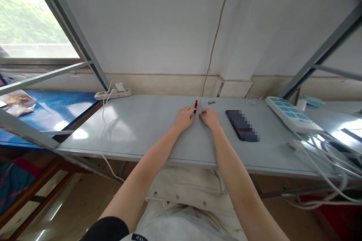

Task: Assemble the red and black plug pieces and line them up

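Note:
My left hand (185, 118) rests on the grey table with its fingers curled in at the lower end of a slim red-and-black stick (196, 104), shaped like a marker or small screwdriver. Just to the right, my right hand (209, 118) pinches the near edge of a small clear plastic bag (200, 105). The bag lies between the stick and my right fingers; what it contains is too small to make out. Beyond my right hand is a little group of dark metal pieces (211, 102), perhaps screws.
A dark phone (240, 125) lies right of my hands. Farther right, a white power strip (292, 114) trails tangled cables (328, 169). Another power strip (113, 94) sits at the back left, its cord hanging over the front edge. Metal frame posts (322, 51) flank the table (147, 120).

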{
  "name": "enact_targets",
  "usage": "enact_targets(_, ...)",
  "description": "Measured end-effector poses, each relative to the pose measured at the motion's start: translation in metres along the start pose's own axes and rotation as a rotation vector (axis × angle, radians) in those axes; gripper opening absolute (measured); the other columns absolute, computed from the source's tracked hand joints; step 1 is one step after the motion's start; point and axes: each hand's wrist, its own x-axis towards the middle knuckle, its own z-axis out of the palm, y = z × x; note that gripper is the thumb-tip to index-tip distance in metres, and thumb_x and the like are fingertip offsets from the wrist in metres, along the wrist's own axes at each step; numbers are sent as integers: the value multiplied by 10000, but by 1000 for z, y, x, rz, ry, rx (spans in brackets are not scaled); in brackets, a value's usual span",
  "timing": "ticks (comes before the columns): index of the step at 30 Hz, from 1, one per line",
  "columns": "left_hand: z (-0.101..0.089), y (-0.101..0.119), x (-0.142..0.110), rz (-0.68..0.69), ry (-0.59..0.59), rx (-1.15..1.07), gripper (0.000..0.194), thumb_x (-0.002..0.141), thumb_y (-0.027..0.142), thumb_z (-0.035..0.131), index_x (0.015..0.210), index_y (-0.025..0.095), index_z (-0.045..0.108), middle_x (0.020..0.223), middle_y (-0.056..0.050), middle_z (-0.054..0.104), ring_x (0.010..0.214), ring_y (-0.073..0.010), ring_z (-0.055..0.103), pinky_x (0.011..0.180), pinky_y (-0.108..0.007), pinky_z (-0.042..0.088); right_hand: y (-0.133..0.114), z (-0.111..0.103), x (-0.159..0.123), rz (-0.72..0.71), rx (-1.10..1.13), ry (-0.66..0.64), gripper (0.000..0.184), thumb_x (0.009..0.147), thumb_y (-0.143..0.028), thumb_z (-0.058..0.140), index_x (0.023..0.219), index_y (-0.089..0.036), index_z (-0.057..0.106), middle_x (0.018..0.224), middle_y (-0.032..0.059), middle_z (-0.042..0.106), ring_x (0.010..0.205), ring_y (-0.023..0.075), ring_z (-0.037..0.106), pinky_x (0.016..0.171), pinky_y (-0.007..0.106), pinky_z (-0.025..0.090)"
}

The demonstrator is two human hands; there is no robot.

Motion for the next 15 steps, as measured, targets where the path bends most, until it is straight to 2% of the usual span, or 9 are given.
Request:
enact_targets(6,6,-11,1,-69,141,-119,59,754,194,520,772,170,571,797,-25,599,755,-136,517,746,-275,404,-3,-1,-3,-12,-41,3,237,760,-281,473,917,-166,608,933,110,629,903,214,570,712,281,408)
enact_targets(11,-4,-4,2,-124,349,-237,88,785,249,494,794,172,537,800,-17,579,701,-104,506,722,-252,403,-13,-2,-9,-110,-65,1,209,759,-234,454,901,-158,587,899,104,633,854,206,580,673,268,404)
enact_targets(15,-14,5,2,-93,392,-275,85,786,255,490,784,177,522,784,-17,570,701,-104,505,692,-245,395,-20,-1,-12,-172,-77,26,185,761,-253,461,880,-169,575,858,89,638,809,198,586,637,257,397)
